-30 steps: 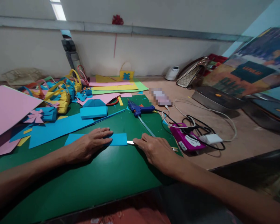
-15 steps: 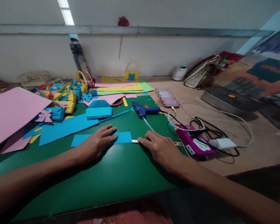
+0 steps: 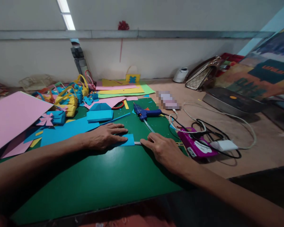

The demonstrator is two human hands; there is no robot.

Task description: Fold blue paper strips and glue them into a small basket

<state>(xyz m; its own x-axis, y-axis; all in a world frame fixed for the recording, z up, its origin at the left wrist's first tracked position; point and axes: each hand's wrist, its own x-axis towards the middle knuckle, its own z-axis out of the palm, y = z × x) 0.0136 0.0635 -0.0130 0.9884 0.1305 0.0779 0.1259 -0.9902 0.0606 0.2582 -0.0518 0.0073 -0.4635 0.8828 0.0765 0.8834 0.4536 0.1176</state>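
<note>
A folded strip of blue paper (image 3: 130,139) lies on the green mat, mostly covered by my left hand (image 3: 106,136). That hand rests flat on the paper with its fingers stretched to the right. My right hand (image 3: 162,148) is closed around a slim utility knife (image 3: 137,143), index finger along it. Its pale blade end meets the paper's right edge, and its yellowish back end shows beyond the hand; the middle is hidden in my grip. A blue glue gun (image 3: 148,112) lies just behind my right hand, its clear glue stick pointing towards it.
On the left lie pink card (image 3: 16,116), a larger blue sheet (image 3: 68,130) and several small paper bags (image 3: 67,104). A folded blue paper piece (image 3: 99,115) sits behind my left hand. To the right are a purple extension block (image 3: 196,145), tangled cables and a blurred phone (image 3: 168,100).
My left hand has slid right along the blue paper, closer to its right edge. My right hand and the knife stay almost in place. The view has tilted slightly.
</note>
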